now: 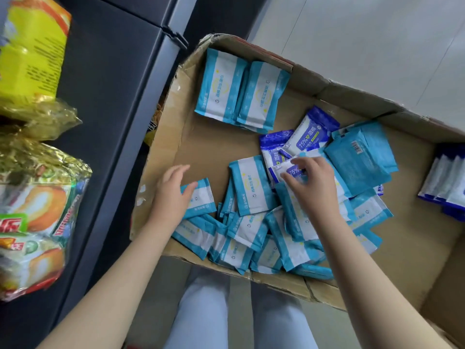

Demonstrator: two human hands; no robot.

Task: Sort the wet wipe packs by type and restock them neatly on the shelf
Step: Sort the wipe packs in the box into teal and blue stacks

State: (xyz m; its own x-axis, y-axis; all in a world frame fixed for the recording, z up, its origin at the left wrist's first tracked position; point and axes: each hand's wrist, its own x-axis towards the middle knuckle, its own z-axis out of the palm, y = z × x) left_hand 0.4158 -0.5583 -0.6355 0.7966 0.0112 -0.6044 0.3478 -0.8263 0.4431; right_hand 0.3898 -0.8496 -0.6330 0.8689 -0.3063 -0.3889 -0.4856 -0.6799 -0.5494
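An open cardboard box (pixel 201 144) holds two kinds of wet wipe packs. Several light-blue-and-white packs (pixel 254 233) lie in a loose heap at its near side, and two more stand side by side at the far left (pixel 239 91). Dark-blue "75%" packs (pixel 309 132) lie in the middle. My left hand (pixel 171 195) rests with relaxed fingers on a light-blue pack (pixel 201 197) at the heap's left edge. My right hand (pixel 312 182) pinches a dark-blue "75%" pack (pixel 286 168) in the heap's middle. A row of dark-blue packs (pixel 448 187) stands at the box's right side.
A dark grey shelf upright (pixel 141 102) runs to the left of the box. Yellow and gold snack packages (pixel 30 172) fill the shelf on the far left. Light grey floor tiles (pixel 364 34) lie beyond the box. My legs (pixel 226 311) are below the box's near edge.
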